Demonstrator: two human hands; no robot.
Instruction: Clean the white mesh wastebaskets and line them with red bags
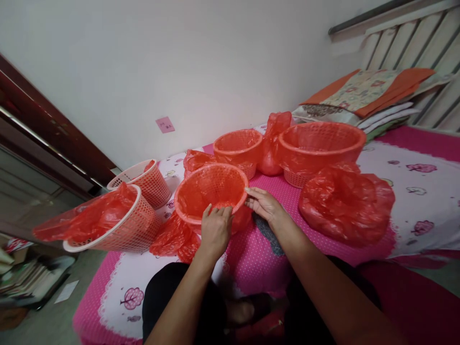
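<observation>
A plastic basket lined with a red plastic bag [212, 184] stands in front of me on the bed, the bag folded over its rim. My left hand [216, 227] reaches over the near rim with fingers curled inside, gripping the bag there; the fingertips are partly hidden. At the right side of the rim, my right hand [264, 205] pinches the bag's edge between thumb and fingers. Beneath that hand lies a dark grey cloth [268, 235]. Loose red plastic [176, 237] bunches at the basket's left.
Two more red-lined baskets, a smaller one [237, 143] and a larger one [321, 141], stand behind. A puffed red bag [345, 206] lies right; a tied-looking one [271, 155] stands between them. Two pale pink baskets [143, 220] are at left. Folded bedding [373, 91] is stacked back right.
</observation>
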